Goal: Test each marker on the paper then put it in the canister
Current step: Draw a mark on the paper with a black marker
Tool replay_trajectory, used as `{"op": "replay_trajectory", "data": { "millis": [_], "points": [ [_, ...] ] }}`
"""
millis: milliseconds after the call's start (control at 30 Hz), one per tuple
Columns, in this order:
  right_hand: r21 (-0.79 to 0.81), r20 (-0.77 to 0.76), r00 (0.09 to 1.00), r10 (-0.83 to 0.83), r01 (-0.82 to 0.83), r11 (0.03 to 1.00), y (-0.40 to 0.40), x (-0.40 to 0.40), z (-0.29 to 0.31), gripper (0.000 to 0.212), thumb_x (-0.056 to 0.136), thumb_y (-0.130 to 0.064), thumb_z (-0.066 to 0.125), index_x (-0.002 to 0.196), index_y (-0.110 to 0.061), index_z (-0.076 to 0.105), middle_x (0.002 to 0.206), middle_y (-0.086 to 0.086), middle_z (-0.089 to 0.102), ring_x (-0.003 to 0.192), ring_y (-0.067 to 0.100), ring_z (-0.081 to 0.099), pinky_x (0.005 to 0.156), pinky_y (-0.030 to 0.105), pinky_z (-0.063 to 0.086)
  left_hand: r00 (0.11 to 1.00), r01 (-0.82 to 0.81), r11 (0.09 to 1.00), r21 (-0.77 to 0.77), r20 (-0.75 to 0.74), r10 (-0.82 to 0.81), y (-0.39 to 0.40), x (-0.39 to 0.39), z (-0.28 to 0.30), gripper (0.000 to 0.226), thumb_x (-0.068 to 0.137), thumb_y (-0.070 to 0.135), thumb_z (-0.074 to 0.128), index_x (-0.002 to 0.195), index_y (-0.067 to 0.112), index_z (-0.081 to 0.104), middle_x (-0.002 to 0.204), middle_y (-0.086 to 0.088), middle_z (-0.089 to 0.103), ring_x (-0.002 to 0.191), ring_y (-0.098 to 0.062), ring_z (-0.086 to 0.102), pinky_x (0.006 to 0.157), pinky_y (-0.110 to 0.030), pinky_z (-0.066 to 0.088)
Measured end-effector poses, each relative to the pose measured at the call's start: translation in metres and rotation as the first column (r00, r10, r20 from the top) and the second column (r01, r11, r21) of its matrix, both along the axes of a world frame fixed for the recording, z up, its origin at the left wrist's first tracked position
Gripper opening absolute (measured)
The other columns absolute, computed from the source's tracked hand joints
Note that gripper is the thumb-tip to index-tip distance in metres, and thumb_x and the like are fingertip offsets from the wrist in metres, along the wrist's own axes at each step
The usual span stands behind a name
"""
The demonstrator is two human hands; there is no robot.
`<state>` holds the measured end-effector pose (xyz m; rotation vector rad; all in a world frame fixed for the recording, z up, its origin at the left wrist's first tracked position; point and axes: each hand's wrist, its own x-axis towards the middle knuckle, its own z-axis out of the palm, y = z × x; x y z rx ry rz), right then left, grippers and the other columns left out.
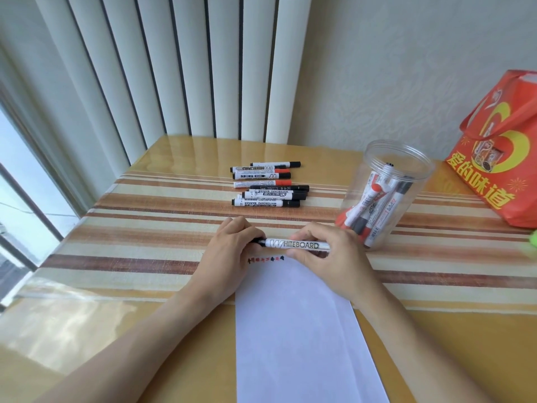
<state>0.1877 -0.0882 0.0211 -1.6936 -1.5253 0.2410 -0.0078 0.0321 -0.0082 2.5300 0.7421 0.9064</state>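
Note:
A white whiteboard marker point(295, 244) lies level between both hands, just above the top edge of the white paper point(296, 330). My left hand point(229, 251) grips its black cap end. My right hand point(322, 254) pinches the barrel's right half. A short row of red and black test marks point(266, 259) runs along the paper's top. The clear plastic canister point(386, 196) stands to the right and holds several markers. Several more markers point(270, 183) lie in a row on the table behind the hands.
An orange gift bag point(499, 152) stands at the far right. A green object point(533, 238) peeks in at the right edge. The table has a striped cloth point(145, 216) under a glossy cover; vertical blinds point(174, 68) and a window lie behind and to the left.

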Motion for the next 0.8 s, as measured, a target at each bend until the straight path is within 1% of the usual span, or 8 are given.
{"op": "replay_trajectory", "data": {
  "millis": [67,200,333,433,533,600,700,800],
  "points": [
    [-0.031,-0.026,1.0,-0.012,0.011,0.999,-0.001,0.0,-0.002,0.014,0.081,-0.032,0.088,0.089,-0.031,0.077,0.079,-0.013,0.075,0.074,0.013,0.068,0.071,0.032,0.052,1.0,0.009,1.0,0.011,0.003,-0.009,0.0,-0.001,-0.001,0.021,0.095,0.014,0.055,0.102,0.014,0.074,0.09,0.01,0.051,0.083,-0.019,0.049,0.07,-0.016,0.034],
    [-0.055,-0.041,0.999,-0.016,0.014,0.998,-0.004,0.001,-0.001,0.014,0.081,-0.037,0.088,0.087,-0.031,0.077,0.086,-0.023,0.075,0.091,-0.001,0.07,0.083,0.02,0.05,0.999,0.038,0.999,0.028,-0.01,-0.038,0.0,0.001,-0.005,0.02,0.091,0.004,0.06,0.102,0.013,0.074,0.091,0.008,0.052,0.084,-0.017,0.048,0.071,-0.013,0.033],
    [0.079,-0.007,1.0,0.003,-0.002,0.997,-0.004,-0.002,0.005,0.01,0.088,-0.031,0.074,0.095,-0.025,0.071,0.093,-0.013,0.069,0.09,0.008,0.065,0.085,0.031,0.051,0.999,0.027,1.0,-0.003,0.021,-0.027,0.002,0.002,-0.005,0.021,0.099,0.023,0.054,0.104,0.017,0.073,0.091,0.009,0.053,0.085,-0.018,0.048,0.071,-0.023,0.04],
    [0.176,-0.26,0.962,0.082,-0.036,0.984,-0.004,-0.003,0.019,0.019,0.091,-0.012,0.062,0.103,-0.024,0.055,0.099,-0.005,0.062,0.075,0.021,0.061,0.07,0.046,0.053,0.998,0.066,0.997,-0.037,0.011,-0.065,0.001,0.005,-0.005,0.035,0.103,0.046,0.045,0.11,0.023,0.071,0.095,0.012,0.056,0.089,-0.018,0.049,0.079,-0.028,0.041],
    [0.332,-0.328,0.943,0.053,0.063,0.941,-0.008,-0.009,0.038,0.02,0.099,-0.006,0.064,0.106,-0.021,0.053,0.092,0.001,0.067,0.062,0.022,0.066,0.058,0.035,0.049,0.998,0.059,0.992,-0.109,-0.001,-0.06,-0.002,0.005,-0.004,0.045,0.102,0.058,0.041,0.131,0.03,0.06,0.112,0.015,0.057,0.106,-0.012,0.051,0.09,-0.028,0.041],
    [0.495,-0.246,0.968,-0.054,0.173,0.851,-0.012,-0.011,0.057,0.018,0.103,-0.006,0.06,0.111,-0.021,0.051,0.09,0.001,0.069,0.061,0.021,0.069,0.055,0.035,0.05,0.999,0.028,0.982,-0.187,-0.009,-0.031,-0.002,0.003,-0.004,0.054,0.101,0.062,0.035,0.145,0.034,0.048,0.121,0.017,0.056,0.116,-0.005,0.047,0.098,-0.025,0.038],
    [0.74,-0.151,0.954,-0.26,0.283,0.61,-0.02,-0.003,0.095,0.014,0.107,-0.004,0.049,0.117,-0.012,0.044,0.101,0.012,0.066,0.064,0.026,0.068,0.059,0.042,0.053,1.0,0.012,0.981,-0.194,-0.017,-0.016,-0.004,0.001,-0.003,0.054,0.102,0.061,0.032,0.146,0.034,0.047,0.117,0.019,0.056,0.116,-0.006,0.047,0.1,-0.03,0.039],
    [0.815,-0.081,0.885,-0.458,0.324,0.48,-0.021,0.022,0.123,0.014,0.106,-0.001,0.045,0.119,-0.006,0.049,0.104,0.022,0.062,0.069,0.031,0.067,0.067,0.045,0.053,1.0,0.019,0.985,-0.173,-0.018,-0.023,-0.005,0.001,-0.003,0.05,0.103,0.06,0.032,0.141,0.035,0.052,0.113,0.019,0.057,0.114,-0.007,0.049,0.097,-0.031,0.04]
  ]
}}
